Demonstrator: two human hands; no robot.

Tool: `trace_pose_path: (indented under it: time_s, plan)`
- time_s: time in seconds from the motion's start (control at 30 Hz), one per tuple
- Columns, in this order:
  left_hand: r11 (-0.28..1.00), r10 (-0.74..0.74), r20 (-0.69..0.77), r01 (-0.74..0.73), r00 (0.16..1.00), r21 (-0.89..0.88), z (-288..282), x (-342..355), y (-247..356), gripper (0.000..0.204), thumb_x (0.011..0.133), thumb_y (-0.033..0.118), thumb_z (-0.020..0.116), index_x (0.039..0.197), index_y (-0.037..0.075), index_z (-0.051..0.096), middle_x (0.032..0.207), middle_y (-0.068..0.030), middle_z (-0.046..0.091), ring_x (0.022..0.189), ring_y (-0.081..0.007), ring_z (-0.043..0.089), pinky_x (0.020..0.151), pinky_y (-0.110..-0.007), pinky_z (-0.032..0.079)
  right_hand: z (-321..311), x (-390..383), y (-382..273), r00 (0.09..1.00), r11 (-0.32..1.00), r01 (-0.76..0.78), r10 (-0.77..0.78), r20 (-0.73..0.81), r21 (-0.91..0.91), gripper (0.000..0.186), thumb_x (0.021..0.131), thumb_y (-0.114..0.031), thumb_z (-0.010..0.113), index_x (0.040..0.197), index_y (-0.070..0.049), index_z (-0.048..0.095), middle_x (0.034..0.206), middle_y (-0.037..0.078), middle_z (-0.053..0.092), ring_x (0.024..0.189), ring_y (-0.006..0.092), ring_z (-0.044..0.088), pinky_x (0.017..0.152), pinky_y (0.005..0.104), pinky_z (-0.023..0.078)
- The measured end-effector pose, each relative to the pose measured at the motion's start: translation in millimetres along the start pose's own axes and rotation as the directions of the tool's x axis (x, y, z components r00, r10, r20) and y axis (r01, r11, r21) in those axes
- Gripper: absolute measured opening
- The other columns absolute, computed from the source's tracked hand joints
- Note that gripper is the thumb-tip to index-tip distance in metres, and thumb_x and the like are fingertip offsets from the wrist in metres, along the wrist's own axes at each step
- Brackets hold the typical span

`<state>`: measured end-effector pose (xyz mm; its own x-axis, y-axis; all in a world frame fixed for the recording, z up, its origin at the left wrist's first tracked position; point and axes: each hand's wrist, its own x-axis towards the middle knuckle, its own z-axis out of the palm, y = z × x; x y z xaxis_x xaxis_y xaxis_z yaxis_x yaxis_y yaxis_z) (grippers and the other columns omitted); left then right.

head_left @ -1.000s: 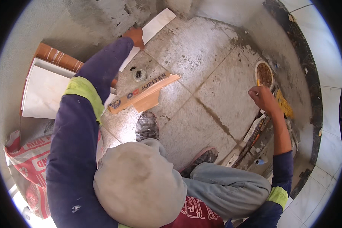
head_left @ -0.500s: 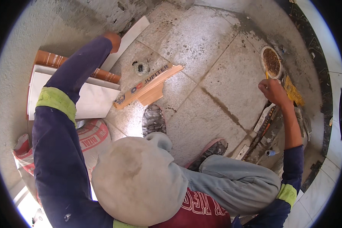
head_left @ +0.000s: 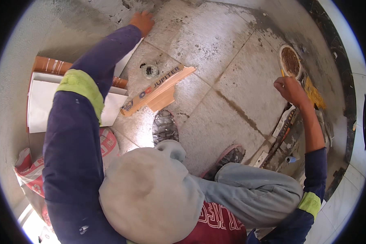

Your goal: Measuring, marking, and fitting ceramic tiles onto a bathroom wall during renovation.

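At the upper left my left hand [head_left: 143, 23] reaches over the far end of a narrow white tile strip [head_left: 128, 56] beside the rough wall. Its fingers are stretched out and slightly apart; their contact with the tile is hard to make out. My right hand [head_left: 292, 92] is closed around a thin yellow pencil [head_left: 282, 72], whose upper part sticks up from the fist. Just beyond that hand sits a round white bucket [head_left: 280, 61] holding brown, grainy material.
White tiles [head_left: 49, 105] and a brown tile box [head_left: 53, 65] lean at the left wall, with a red-and-white sack [head_left: 30, 171] nearer me. Torn cardboard [head_left: 158, 91] and a clear round tape roll [head_left: 149, 71] lie mid-floor. A long level [head_left: 284, 122] and yellow trowel-like piece [head_left: 313, 95] are at right.
My left hand has moved away from me and right, along the tile strip to its far end. The right hand has shifted slightly, still closed on the pencil.
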<state>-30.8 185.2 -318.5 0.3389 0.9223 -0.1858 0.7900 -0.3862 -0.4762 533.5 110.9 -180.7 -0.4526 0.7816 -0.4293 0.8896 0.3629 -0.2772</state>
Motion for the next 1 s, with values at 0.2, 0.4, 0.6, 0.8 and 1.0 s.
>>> trace_pose_path:
  time_s: [0.2,0.4,0.6,0.8,1.0]
  plan:
    - [0.978,0.142,0.127,-0.159,0.982,0.132,3,-49,-24,0.014,0.082,0.014,0.066,0.092,0.01,0.075,0.104,-0.0088,0.068,0.103,-0.0273,0.063,0.078,-0.043,0.051,6,-16,17,0.992,0.993,-0.115,0.116,0.04,-0.025,0.02,0.091,-0.014,0.062,0.096,0.004,0.068,0.089,0.023,0.069,0.086,0.0405,0.066,0.077,0.0454,0.051]
    - [0.997,0.066,0.195,-0.059,0.979,-0.04,-30,-90,-1,0.009,0.08,0.014,0.067,0.086,0.008,0.072,0.096,-0.0113,0.069,0.091,-0.0302,0.068,0.078,-0.044,0.051,18,-10,33,0.996,0.997,-0.052,0.056,0.067,-0.063,0.02,0.091,-0.004,0.054,0.104,0.004,0.068,0.098,0.023,0.069,0.089,0.039,0.066,0.08,0.0458,0.051]
    - [0.706,-0.068,-0.076,-0.006,0.995,-0.708,-74,-158,130,0.044,0.075,0.014,0.072,0.117,0.012,0.061,0.102,-0.0185,0.059,0.096,-0.0401,0.061,0.078,-0.048,0.051,16,-1,-3,0.942,0.952,0.295,-0.277,-0.19,0.079,0.062,0.089,0.01,0.044,0.148,-0.01,0.041,0.105,0.021,0.067,0.082,0.0327,0.065,0.07,0.0408,0.052]
    - [0.599,-0.249,0.104,0.238,0.963,-0.764,-71,-198,164,0.053,0.077,0.008,0.065,0.129,0.014,0.056,0.106,-0.0168,0.055,0.095,-0.0365,0.061,0.076,-0.044,0.054,-1,-6,-32,0.998,0.973,-0.005,-0.011,0.066,0.232,0.077,0.088,0.008,0.039,0.158,-0.013,0.014,0.103,0.028,0.068,0.092,0.041,0.066,0.086,0.0474,0.05]
    - [0.452,-0.497,0.101,0.356,0.862,-0.818,-98,-267,123,0.062,0.077,0.0,0.059,0.137,0.011,0.052,0.103,-0.0168,0.053,0.092,-0.0396,0.06,0.075,-0.047,0.053,10,-6,-13,0.998,0.986,0.037,-0.027,-0.063,0.162,0.075,0.09,0.007,0.04,0.158,-0.012,0.014,0.097,0.026,0.068,0.094,0.0398,0.065,0.091,0.0458,0.047]
